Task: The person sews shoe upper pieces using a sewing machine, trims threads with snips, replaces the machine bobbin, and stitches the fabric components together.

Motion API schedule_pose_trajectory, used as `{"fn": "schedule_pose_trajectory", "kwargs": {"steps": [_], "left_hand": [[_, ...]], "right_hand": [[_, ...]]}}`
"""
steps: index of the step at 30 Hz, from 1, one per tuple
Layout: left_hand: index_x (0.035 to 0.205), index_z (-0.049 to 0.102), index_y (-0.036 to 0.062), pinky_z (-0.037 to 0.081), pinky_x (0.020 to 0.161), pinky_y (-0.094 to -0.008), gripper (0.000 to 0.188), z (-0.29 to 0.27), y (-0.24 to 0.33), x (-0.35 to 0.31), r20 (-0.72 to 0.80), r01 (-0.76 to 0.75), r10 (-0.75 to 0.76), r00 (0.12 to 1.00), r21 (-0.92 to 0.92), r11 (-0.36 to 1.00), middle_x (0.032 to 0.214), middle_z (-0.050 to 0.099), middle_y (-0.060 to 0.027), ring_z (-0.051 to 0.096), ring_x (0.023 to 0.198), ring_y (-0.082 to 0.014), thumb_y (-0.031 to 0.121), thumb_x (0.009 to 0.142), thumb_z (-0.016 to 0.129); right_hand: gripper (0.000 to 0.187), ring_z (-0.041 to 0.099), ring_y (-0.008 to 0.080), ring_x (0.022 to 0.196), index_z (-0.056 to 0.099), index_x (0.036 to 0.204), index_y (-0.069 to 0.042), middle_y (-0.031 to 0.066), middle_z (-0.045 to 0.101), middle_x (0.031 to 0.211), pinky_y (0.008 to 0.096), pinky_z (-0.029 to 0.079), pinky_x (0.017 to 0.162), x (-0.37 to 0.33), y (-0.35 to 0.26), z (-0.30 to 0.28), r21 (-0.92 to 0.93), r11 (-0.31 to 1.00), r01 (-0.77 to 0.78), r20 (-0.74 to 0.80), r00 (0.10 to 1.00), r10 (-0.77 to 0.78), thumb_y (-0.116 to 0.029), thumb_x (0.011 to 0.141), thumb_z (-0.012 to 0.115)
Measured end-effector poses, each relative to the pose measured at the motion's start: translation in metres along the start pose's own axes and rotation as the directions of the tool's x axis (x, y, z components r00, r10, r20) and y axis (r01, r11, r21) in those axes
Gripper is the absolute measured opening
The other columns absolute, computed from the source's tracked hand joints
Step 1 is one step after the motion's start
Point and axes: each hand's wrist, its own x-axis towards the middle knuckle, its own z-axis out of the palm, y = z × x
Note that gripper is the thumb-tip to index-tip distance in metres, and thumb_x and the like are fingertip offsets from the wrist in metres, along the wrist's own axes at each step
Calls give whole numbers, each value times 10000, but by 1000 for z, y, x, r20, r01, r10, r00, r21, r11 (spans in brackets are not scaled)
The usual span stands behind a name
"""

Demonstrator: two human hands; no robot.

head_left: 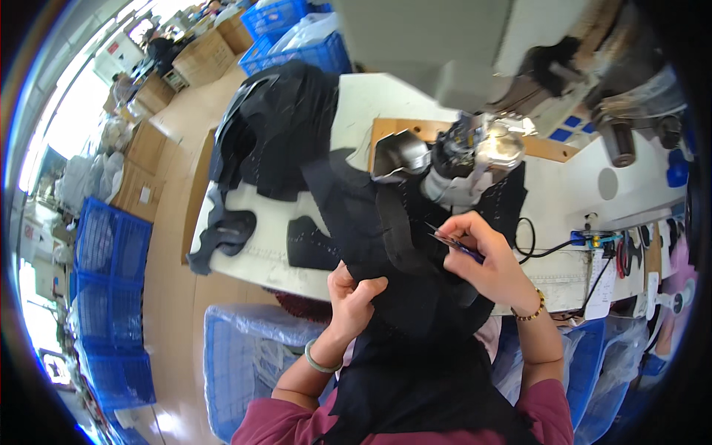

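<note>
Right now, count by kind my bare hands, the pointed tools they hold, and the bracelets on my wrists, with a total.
Hands: 2 (left hand, right hand)
Pointed tools: 1 (blue-handled tool, in the right hand)
Bracelets: 2 (pale green bangle, left wrist; beaded bracelet, right wrist)
Total: 5

Bright light enters through the windows (68,122) at left, burnt out to white. A warm glare sits on the machine (452,189), right of upper centre; the floor (174,297) shines at lower left. Black cloth (419,308) loses detail. Edges bow toward a dark, blue-fringed rim.
</note>
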Motion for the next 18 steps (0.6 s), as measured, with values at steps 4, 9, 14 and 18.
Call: {"fn": "schedule_pose_trajectory", "kwargs": {"steps": [4, 9, 14, 18], "left_hand": [[839, 661, -45, 491, 678, -251, 222, -13, 2, -14, -57, 33, -39, 998, -104, 994, 864, 665, -78, 620, 745, -141, -81, 675, 516], [833, 663, -49, 519, 689, -263, 243, -23, 1, -24, -41, -31, 28, 999, -79, 996, 889, 685, -119, 651, 749, -178, -88, 671, 486], [804, 667, -40, 512, 683, -255, 227, -21, 5, -29, -76, -47, 41, 996, -87, 995, 866, 687, -99, 642, 721, -159, -78, 661, 494], [798, 650, -45, 457, 657, -219, 172, -21, 6, -32, -64, -58, 54, 997, -60, 997, 802, 652, -37, 590, 703, -98, -71, 682, 525]], "right_hand": [[482, 632, 201, 818, 551, 1038, -56, 65, 584, 950, 283, 504, 687, -9, 4, 26, -331, 923, 198, 102, 980, -173, -311, 715, 801], [495, 631, 226, 811, 551, 1041, -62, 62, 584, 975, 288, 510, 641, -12, 6, 38, -379, 900, 216, 124, 976, -181, -337, 709, 795], [497, 631, 217, 823, 551, 1046, -59, 62, 577, 1000, 285, 511, 637, -15, 6, 42, -397, 883, 251, 152, 967, -207, -332, 709, 794], [474, 625, 221, 835, 555, 1048, -63, 66, 574, 1000, 300, 510, 663, -17, 10, 44, -361, 891, 276, 133, 961, -244, -311, 719, 790]]}}
